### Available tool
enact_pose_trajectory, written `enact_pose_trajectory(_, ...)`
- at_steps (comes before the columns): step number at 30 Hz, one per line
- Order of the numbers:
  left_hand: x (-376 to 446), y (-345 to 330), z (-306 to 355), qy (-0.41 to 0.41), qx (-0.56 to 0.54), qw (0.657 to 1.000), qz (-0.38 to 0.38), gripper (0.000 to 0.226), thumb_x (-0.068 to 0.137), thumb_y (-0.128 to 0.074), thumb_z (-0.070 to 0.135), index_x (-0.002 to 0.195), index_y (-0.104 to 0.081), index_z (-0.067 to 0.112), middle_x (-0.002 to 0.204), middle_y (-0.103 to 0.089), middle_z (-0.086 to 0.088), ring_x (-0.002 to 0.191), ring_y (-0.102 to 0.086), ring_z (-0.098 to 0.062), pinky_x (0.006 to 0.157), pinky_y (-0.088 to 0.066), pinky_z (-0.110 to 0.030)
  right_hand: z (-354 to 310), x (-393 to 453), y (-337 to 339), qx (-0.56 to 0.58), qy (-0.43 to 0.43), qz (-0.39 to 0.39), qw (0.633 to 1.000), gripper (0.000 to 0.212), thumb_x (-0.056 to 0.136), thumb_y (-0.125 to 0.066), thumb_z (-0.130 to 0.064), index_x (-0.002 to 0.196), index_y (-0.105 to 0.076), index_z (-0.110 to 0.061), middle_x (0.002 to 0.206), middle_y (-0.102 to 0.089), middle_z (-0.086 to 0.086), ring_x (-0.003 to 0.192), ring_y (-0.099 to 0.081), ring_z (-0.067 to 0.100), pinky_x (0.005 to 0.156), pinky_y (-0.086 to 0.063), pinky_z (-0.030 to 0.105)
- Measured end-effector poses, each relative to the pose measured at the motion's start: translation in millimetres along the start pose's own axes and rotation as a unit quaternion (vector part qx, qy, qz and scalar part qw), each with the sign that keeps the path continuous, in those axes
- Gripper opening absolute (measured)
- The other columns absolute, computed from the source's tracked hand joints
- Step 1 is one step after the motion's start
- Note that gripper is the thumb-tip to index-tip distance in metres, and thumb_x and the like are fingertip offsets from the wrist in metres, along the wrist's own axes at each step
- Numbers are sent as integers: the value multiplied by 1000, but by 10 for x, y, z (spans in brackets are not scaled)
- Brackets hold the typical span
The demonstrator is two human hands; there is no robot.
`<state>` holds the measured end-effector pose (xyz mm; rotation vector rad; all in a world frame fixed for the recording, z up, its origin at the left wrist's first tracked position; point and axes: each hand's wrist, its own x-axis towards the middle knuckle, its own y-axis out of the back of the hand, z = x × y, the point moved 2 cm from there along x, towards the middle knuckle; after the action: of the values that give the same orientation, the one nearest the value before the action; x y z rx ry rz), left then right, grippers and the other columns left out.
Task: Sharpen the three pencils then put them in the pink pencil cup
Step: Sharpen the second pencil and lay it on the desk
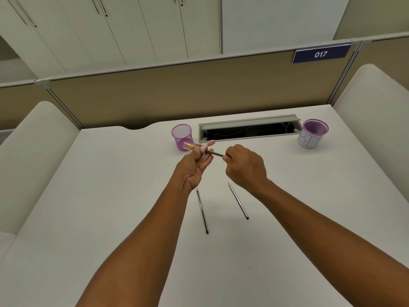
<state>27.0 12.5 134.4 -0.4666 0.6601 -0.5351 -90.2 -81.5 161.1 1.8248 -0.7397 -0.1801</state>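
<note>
Two hands raised above the middle of the tabletop (pixel 110 196), left hand (pixel 195 167) wrapped around a sharpener (pixel 194 147), right hand (pixel 244 166) just beside it, pinching a pencil (pixel 215 154) pushed into the sharpener. Directly behind the left hand, a mesh cup (pixel 182 136). To its right, a cable tray (pixel 250 128) sunk into the tabletop; farther right, a second cup (pixel 312 134). Nearer, below the hands, two loose pencils lying apart: left one (pixel 202 211), right one (pixel 238 200). Behind everything, a partition (pixel 177 91).
</note>
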Motion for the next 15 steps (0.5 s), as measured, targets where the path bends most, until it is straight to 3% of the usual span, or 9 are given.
enact_pose_trajectory(3,-29,-23,-2,0,4,1000,-9,16,101,-46,12,98,-59,3,109,-69,-15,94,-69,-27,92,-51,-40,-34,-5,44,-59,15,12,998,25,99,-44,-25,90,-62,-10,79,-59,4,62,-45,17,48,-19,22)
enact_pose_trajectory(5,-25,-15,12,1,7,1000,-20,18,101,-46,12,96,-60,2,110,-69,-16,92,-69,-26,94,-51,-40,-53,52,46,-14,-70,-64,995,27,99,-45,-28,86,-62,-11,76,-57,2,62,-47,17,48,-24,22)
enact_pose_trajectory(6,-26,-14,18,3,11,1000,-25,18,101,-46,11,96,-60,2,112,-69,-16,92,-69,-26,94,-52,-40,-45,99,55,75,-141,-117,980,30,98,-46,-29,85,-65,-8,76,-58,3,63,-48,17,49,-29,23)
enact_pose_trajectory(8,-20,-16,19,3,20,999,-28,17,101,-45,10,97,-59,2,109,-71,-17,94,-68,-26,92,-55,-38,-22,147,81,300,-282,-214,886,33,98,-47,-26,85,-68,-5,74,-60,5,59,-46,15,50,-33,23)
enact_pose_trajectory(9,-18,-17,25,2,23,999,-26,16,101,-45,10,98,-59,3,102,-73,-16,94,-68,-26,90,-56,-38,-29,143,101,350,-312,-243,849,33,98,-46,-24,85,-68,-4,72,-58,5,57,-43,13,49,-33,22)
enact_pose_trajectory(10,-16,-21,31,2,23,999,-22,15,101,-46,10,97,-59,3,96,-75,-14,94,-68,-27,90,-55,-38,-32,143,116,358,-309,-257,843,33,99,-46,-24,88,-68,-3,72,-58,5,56,-42,12,49,-33,22)
enact_pose_trajectory(12,-10,-30,46,0,25,1000,-13,14,101,-46,10,97,-59,3,90,-75,-13,94,-67,-27,94,-53,-40,-42,143,119,315,-261,-245,879,33,99,-47,-27,94,-67,-2,79,-62,10,61,-46,15,53,-37,23)
enact_pose_trajectory(15,7,-23,60,1,22,1000,-2,14,101,-46,10,100,-58,3,100,-74,-15,97,-67,-29,95,-52,-40,-51,139,58,200,-147,-172,953,27,97,-53,-33,96,-61,-8,89,-64,10,74,-55,19,61,-42,28)
